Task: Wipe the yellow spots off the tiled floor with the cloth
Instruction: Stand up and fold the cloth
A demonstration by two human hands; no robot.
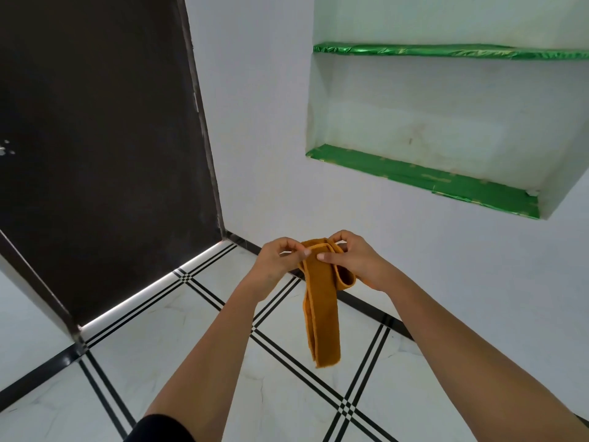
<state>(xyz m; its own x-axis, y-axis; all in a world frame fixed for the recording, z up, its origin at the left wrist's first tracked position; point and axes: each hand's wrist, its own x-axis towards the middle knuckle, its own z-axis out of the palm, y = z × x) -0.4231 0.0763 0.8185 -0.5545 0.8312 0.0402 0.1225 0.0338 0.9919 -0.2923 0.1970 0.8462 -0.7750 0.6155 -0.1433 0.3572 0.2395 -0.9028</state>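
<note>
White wall point(271, 122) filled the centre and right of the frame. A dark brown door point(105, 138) took up the upper left, its lower edge meeting the floor along a bright strip of light.

Tiled floor point(178, 327) occupied the lower half: white marbled tiles divided by triple black lines, with a black skirting band where floor met wall. No yellow spots could be made out on the visible tiles.

Recessed wall niche point(430, 116) sat in the upper right, with two shelves lined in shiny green foil; the upper green shelf point(446, 51) ran along the top, the lower green shelf point(424, 180) along the niche bottom. Both shelves were bare.

Two bare forearms rose from the lower edge toward frame centre. A black sleeve point(162, 429) showed at the bottom, left of centre.

Left hand point(277, 260) and right hand point(360, 260) were raised together at centre frame, just below the wall-floor line, close beside each other. Both pinched the top of the cloth point(323, 314) between thumb and fingertips, the left on its left edge, the right on its right fold.

The cloth was mustard-orange, folded into a long narrow strip. It hung in the air from the two hands, its free end dangling down over the floor tiles without touching them; a short loop of it curled under the right hand.
</note>
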